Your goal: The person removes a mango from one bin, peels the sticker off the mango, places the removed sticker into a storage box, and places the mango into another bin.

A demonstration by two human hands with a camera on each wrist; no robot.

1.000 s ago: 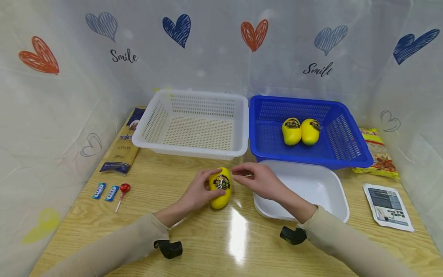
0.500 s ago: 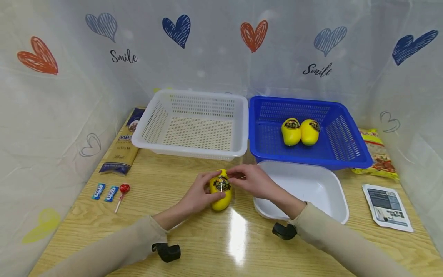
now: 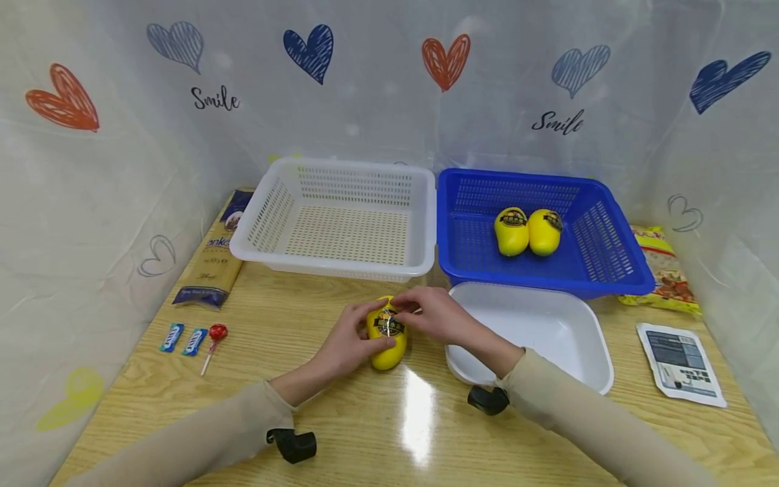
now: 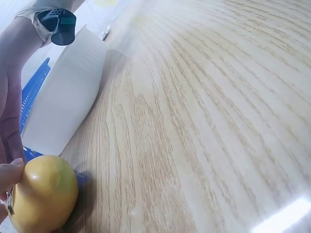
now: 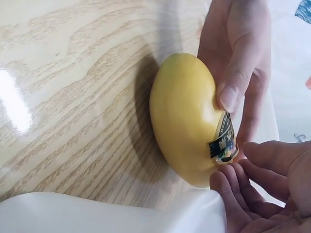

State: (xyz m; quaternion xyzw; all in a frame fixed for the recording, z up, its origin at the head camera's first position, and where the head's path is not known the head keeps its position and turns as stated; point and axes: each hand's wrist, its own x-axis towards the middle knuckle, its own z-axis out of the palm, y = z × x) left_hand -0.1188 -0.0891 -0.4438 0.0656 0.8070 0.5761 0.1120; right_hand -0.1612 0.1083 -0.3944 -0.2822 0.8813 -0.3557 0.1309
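In the head view, my left hand (image 3: pixel 349 338) grips a yellow mango (image 3: pixel 380 357) from its left side, thumb low on it and fingers near the top. The mango lies on the wooden table with a black printed label (image 5: pixel 224 141) facing up. My right hand (image 3: pixel 435 314) reaches in from the right, its bent fingertips at the upper end of the mango. In the right wrist view those fingertips and the thumb come together right at the label's edge; I cannot tell whether they pinch it. The left thumb (image 5: pixel 229 97) presses beside the label.
Behind stand a white basket (image 3: pixel 335 266) and a blue basket (image 3: pixel 468 257) with two labelled mangoes (image 3: pixel 512 237). A white tub (image 3: pixel 529 318) sits under my right forearm. Left lie a pasta pack (image 3: pixel 209 270), two candies (image 3: pixel 195 341) and a lollipop (image 3: pixel 218 331); right, a yellow bag (image 3: pixel 663 270) and white packet (image 3: pixel 681 365).
My right hand has moved left, from just beside the mango to its upper end, fingertips now at the label. The left hand keeps its grip, and the mango has barely shifted.
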